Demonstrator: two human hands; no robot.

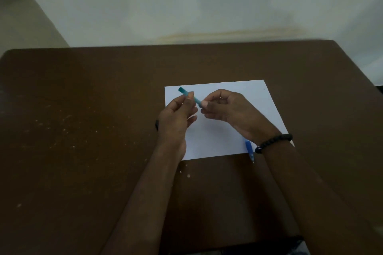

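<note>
- Left hand [176,114] and right hand [226,109], both bare.
- Short fingernails [205,104], plain, seen on the right thumb and one left fingertip.
- Forearms [145,192] bare from the wrists down to the lower edge of the view.
- On the right wrist, a bracelet [273,143] of small round black beads in a single row, snug against the wrist, with a lighter glint near its lower end.
- At the outer edge of the left wrist, a small dark band [156,125], mostly hidden; watch or strap, cannot tell.
- At the bottom edge, beside the right forearm, a dim patch of grey cloth [301,247], blurred.
</note>
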